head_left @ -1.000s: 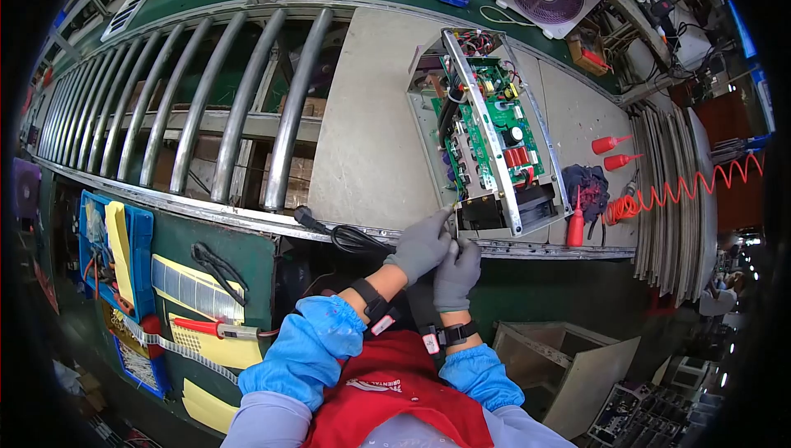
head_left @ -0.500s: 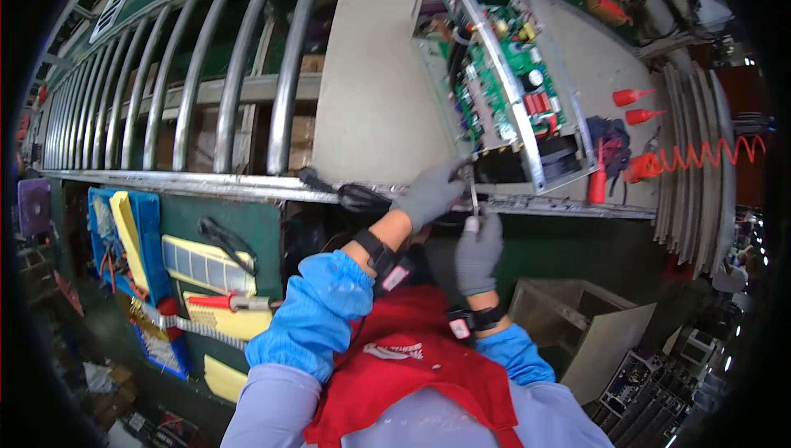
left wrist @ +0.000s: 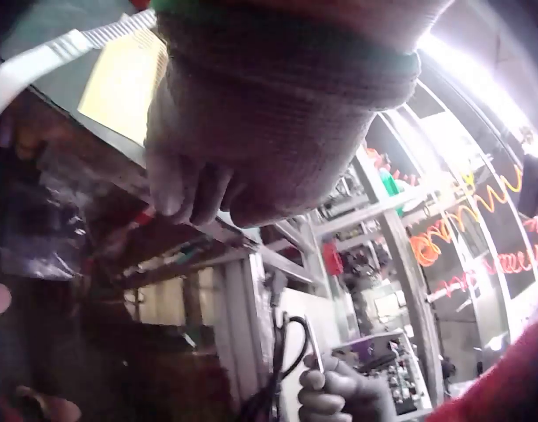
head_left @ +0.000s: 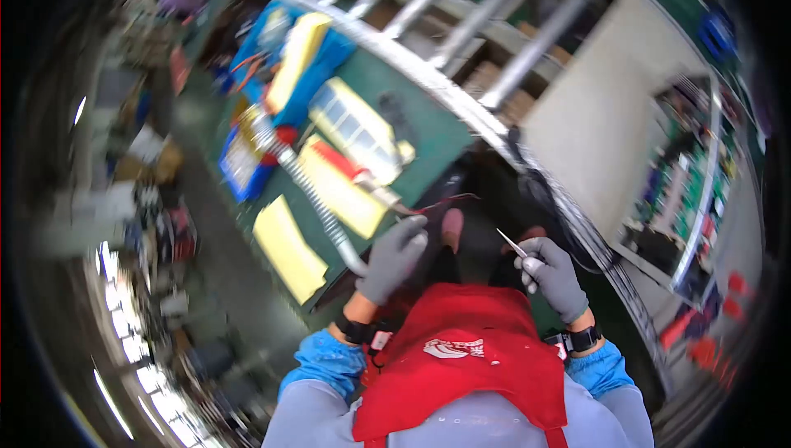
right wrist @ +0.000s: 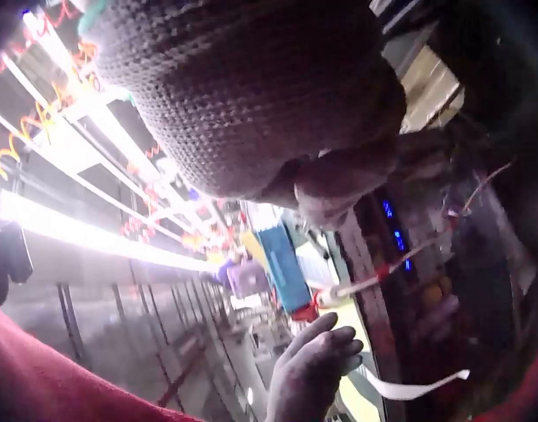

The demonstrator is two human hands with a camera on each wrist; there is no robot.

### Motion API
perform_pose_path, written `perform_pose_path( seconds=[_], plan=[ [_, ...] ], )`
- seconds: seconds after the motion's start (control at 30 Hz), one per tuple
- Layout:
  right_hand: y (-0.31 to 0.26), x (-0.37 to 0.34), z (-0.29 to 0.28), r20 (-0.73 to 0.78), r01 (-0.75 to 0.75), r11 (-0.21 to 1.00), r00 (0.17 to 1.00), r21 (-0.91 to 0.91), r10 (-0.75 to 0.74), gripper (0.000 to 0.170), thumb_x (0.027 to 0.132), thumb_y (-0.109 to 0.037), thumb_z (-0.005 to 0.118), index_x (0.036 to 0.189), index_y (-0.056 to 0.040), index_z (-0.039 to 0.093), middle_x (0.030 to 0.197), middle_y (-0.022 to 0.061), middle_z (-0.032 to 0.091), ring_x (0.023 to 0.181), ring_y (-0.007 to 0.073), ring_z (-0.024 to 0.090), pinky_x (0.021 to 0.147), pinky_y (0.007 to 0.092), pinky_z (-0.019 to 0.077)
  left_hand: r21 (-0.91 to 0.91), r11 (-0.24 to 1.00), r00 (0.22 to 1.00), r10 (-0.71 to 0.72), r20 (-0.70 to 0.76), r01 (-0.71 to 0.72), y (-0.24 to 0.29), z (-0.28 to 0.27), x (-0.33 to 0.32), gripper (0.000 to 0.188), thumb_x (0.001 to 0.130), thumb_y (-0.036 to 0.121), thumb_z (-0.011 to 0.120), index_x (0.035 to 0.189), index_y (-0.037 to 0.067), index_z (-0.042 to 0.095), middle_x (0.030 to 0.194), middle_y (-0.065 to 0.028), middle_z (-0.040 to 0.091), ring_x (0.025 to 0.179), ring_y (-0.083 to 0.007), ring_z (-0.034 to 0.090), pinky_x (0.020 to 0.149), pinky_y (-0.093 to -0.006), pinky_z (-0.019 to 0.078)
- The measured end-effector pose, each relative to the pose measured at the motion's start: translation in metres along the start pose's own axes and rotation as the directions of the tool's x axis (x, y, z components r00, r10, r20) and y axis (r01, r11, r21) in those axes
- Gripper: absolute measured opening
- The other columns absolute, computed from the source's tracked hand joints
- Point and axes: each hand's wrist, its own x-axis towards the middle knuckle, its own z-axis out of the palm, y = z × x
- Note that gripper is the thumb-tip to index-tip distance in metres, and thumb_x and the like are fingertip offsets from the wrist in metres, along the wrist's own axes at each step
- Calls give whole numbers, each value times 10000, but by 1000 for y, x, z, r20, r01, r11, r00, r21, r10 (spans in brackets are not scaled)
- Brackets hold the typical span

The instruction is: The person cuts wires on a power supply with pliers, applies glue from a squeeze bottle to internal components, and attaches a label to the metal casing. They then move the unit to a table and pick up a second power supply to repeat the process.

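My gloved right hand (head_left: 556, 279) pinches slim, pointed metal tweezers (head_left: 511, 244) between thumb and fingers, their tip aimed up and left. In the left wrist view the tweezers (left wrist: 314, 341) stick up from the same fist. My gloved left hand (head_left: 394, 263) hangs near the green bench's corner with loosely bent fingers, nothing seen in it. Close to its fingertips lies a red-handled tool (head_left: 338, 161) with a pale end and a thin cord. A ribbed pale strip (head_left: 313, 197) ends beside that hand. The open metal chassis with a green circuit board (head_left: 680, 189) stands far right.
Yellow sheets (head_left: 290, 249) and a blue bin (head_left: 325, 57) lie on the green bench (head_left: 437, 114). Metal rollers (head_left: 544, 40) lead to a pale board (head_left: 597, 110). A black cable (head_left: 548, 201) hangs along the rail. Red bottles (head_left: 676, 329) stand beyond the chassis.
The view has swung left toward the green bench. Both hands have left the chassis and moved apart: the left toward the red-handled tool, the right back with the tweezers.
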Motion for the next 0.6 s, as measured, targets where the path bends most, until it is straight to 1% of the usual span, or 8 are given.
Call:
perform_pose_path(
  seconds=[0.07,0.1,0.13,0.3,0.4,0.43,0.5,0.6],
  plan=[
    [-11,19,31,125,-38,989,991,-140,56,303,915,-71,529,1199,4,605,899,34,634,695,69,558,602,228,478,290,955,976,119,-183,-62,-38,-8,-45,354,935,163,622,1252,6,642,1026,-127,699,972,-256,687,891,-356,538],
    [-5,30,49,167,43,981,986,-188,-11,297,898,-73,538,1167,7,634,863,28,640,693,76,564,620,247,478,349,937,960,123,-250,-29,-56,-9,-65,316,907,164,638,1194,37,668,1029,-155,698,969,-339,674,868,-424,540],
    [-2,39,67,212,60,971,977,-229,-10,294,898,-77,542,1161,7,641,863,33,644,699,84,571,633,257,484,355,934,947,78,-312,41,-60,-13,-83,310,902,173,635,1188,60,670,993,-142,692,942,-340,669,840,-444,534],
    [16,62,163,291,234,881,950,-410,-117,269,892,-113,577,1113,-10,689,868,95,685,770,148,655,713,308,520,544,838,824,283,-490,36,-127,-58,-107,329,882,161,650,1201,85,651,1011,-131,647,950,-339,623,820,-459,507],
    [37,74,212,260,228,852,959,-471,-113,261,888,-154,597,1079,-16,710,831,113,697,768,171,683,705,319,527,482,875,845,235,-480,30,-147,-95,-85,354,880,183,673,1221,90,652,984,-132,640,922,-338,618,805,-470,502],
    [41,76,228,238,156,882,970,-444,-52,295,912,-154,608,1136,12,702,795,32,662,643,95,594,592,262,489,512,859,854,261,-451,7,-157,-103,-77,371,880,200,682,1232,88,654,986,-139,640,919,-343,620,801,-464,506],
    [40,80,259,160,30,889,986,-456,49,297,906,-151,608,1131,17,706,765,37,655,619,98,591,561,260,480,575,817,862,323,-391,-46,-175,-118,-58,406,879,235,700,1254,84,657,991,-154,639,913,-354,626,795,-451,514],
    [44,89,294,74,-34,874,994,-485,80,314,876,-155,590,1096,29,718,728,84,660,597,141,618,555,284,489,575,818,949,198,-246,-22,-183,-131,-46,465,856,288,726,1285,123,654,945,-136,618,892,-338,618,771,-452,511]
  ],
)
